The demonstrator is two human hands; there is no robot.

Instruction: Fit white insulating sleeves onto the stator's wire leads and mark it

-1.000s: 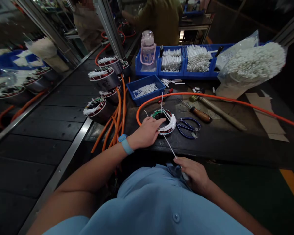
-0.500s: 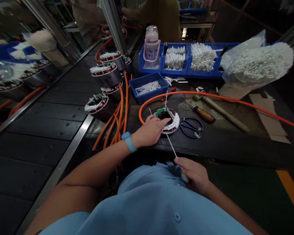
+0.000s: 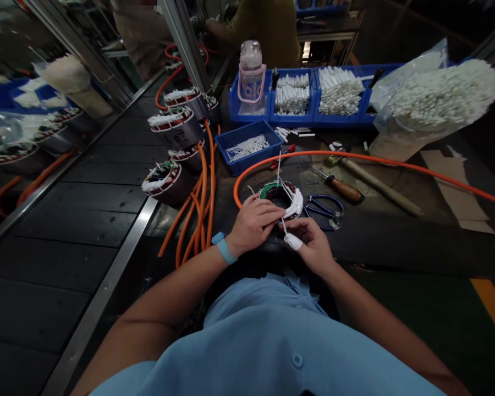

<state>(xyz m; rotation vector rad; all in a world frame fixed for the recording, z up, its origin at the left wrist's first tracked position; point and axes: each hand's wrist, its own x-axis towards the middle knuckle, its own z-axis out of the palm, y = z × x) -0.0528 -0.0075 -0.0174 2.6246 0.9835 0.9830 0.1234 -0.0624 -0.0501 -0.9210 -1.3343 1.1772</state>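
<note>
A ring-shaped wound part (image 3: 296, 205) with green and white on its top lies on the dark bench. My left hand (image 3: 253, 223) rests on its left front edge, fingers bent together over the white wrapping. Close by at the front edge, my right hand (image 3: 313, 247) has a white covering on its thumb and pinches a thin white cord (image 3: 284, 226) that comes down from the ring. Other white strands stand up from the ring's back. Blue-handled pliers (image 3: 324, 207) lie just right of the ring.
Behind are a blue tray (image 3: 236, 168) of white ties, blue bins (image 3: 314, 117) of white tubes and a bottle (image 3: 251, 82). An orange hose (image 3: 355, 158) curves round the ring. A screwdriver (image 3: 344, 190) and hammer (image 3: 381, 186) lie right; wound cylinders (image 3: 179, 129) stand left.
My right hand has moved up from near my body to the ring's front edge, shortening the stretch of cord between them. My left hand's fingers have drawn in over the ring's front.
</note>
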